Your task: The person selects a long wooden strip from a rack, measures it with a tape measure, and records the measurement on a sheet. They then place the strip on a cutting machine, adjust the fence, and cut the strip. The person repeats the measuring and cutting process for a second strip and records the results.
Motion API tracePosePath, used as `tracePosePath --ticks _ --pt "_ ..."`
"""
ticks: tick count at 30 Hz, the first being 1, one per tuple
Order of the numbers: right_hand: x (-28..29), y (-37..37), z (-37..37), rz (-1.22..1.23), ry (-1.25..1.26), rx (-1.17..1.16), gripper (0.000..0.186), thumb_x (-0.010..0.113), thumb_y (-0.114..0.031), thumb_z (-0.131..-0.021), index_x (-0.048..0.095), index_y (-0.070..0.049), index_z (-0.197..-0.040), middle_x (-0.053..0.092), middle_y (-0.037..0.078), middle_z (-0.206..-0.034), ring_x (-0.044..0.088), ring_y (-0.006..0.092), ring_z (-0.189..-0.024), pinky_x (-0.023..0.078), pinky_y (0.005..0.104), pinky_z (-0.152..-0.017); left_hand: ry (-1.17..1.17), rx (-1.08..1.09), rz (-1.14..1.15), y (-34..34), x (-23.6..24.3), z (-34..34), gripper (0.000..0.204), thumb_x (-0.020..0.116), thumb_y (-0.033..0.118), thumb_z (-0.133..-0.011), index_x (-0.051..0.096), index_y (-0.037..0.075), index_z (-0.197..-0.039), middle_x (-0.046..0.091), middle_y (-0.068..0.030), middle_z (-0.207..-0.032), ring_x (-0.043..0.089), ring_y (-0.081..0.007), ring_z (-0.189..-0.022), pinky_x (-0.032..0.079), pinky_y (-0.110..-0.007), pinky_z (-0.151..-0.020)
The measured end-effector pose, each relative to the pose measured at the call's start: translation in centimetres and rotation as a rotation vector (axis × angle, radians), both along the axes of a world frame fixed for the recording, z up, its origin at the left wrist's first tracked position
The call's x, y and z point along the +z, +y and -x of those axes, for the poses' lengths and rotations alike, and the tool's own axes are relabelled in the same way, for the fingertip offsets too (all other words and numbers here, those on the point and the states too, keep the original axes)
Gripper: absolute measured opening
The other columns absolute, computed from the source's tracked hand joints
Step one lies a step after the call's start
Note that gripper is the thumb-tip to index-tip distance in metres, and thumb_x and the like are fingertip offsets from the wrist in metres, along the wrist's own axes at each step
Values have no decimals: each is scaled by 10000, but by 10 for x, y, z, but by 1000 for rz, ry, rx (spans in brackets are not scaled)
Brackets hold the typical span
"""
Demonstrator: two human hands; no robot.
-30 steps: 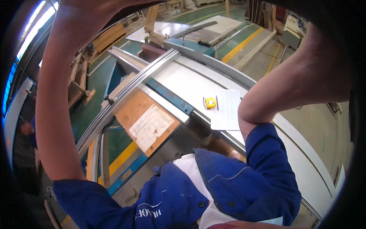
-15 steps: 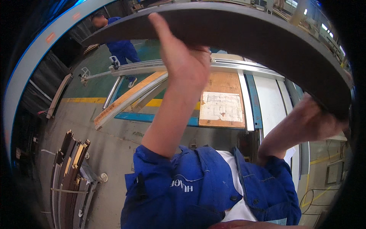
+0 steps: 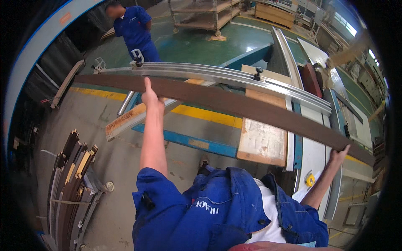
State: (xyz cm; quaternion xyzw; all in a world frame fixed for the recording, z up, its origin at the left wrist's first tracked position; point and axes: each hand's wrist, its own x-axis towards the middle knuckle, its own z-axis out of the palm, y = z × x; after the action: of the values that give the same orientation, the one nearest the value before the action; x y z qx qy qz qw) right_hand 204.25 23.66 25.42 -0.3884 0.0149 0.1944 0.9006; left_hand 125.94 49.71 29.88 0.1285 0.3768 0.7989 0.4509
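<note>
A long dark-brown board (image 3: 234,103) spans the view in front of me, from the far left to the right. My left hand (image 3: 151,97) grips its near edge left of the middle, with the thumb up over the face. Close to its right end, my right hand (image 3: 338,155) is closed round the near edge. The fingers of both hands are partly hidden behind the board. Just beyond the board runs a long aluminium fence (image 3: 197,72) of a sliding saw table. It is not clear whether the board touches the fence.
A yellow tape measure (image 3: 310,180) lies near my right forearm. A wooden panel (image 3: 263,138) with a worn paper sits on the blue frame (image 3: 188,142). Bundled strips (image 3: 69,188) stand on a trolley at left. Another person (image 3: 136,31) stands beyond the fence; a rack (image 3: 205,14) is behind.
The board has come down and away from me, from overhead to the level near the fence, with both hands still on it. The fence and the floor beyond now show.
</note>
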Motion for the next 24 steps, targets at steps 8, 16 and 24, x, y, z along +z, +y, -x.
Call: tracePosePath --ticks 8,16,24 --pt "-122 111 189 144 163 87 517 654 -411 -1018 578 -24 -1353 648 130 -1302 625 291 -1183 536 436 -1039 26 57 391 130 -130 134 476 736 437 -959 624 77 -1249 700 -40 -1158 713 -204 -963 605 -360 -757" --pt "-148 184 288 190 247 164 599 638 -417 -1025 494 -19 -1448 556 154 -1429 545 295 -1297 472 458 -1131 8 -68 439 213 -201 163 665 716 470 -964 522 10 -1403 621 -124 -1344 662 -268 -1129 572 -426 -918" --pt "-192 225 306 199 -32 396 568 601 -540 -1013 544 -80 -1339 569 103 -1340 523 298 -1245 405 478 -1120 169 -504 372 252 -259 210 704 545 524 -993 434 48 -1500 483 -167 -1511 469 -374 -1375 377 -590 -1144"
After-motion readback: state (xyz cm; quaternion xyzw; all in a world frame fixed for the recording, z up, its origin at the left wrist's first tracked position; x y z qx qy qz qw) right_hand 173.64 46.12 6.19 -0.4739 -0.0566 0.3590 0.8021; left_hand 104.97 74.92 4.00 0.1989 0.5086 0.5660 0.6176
